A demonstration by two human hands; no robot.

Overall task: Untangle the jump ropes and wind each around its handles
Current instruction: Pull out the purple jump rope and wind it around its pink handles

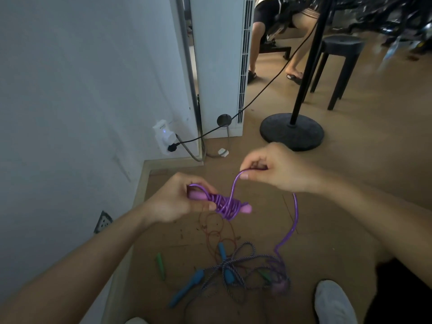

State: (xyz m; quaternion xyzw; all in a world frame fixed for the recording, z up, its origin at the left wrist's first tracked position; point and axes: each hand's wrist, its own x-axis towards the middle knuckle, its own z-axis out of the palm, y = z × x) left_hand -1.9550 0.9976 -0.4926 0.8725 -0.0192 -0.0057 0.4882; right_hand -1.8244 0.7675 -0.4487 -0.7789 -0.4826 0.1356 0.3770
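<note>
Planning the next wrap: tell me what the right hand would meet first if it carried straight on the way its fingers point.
The right hand points left, pinching the purple rope. Going on, it would probably cross open air above the left hand and reach the white wall, though depth is unclear.

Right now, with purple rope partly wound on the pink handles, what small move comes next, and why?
Probably carry the right hand around the pink handles held by the left hand, laying one more turn. The shiny purple plastic rope hangs slack from the right fingers to the tangled pile of ropes on the floor.
</note>
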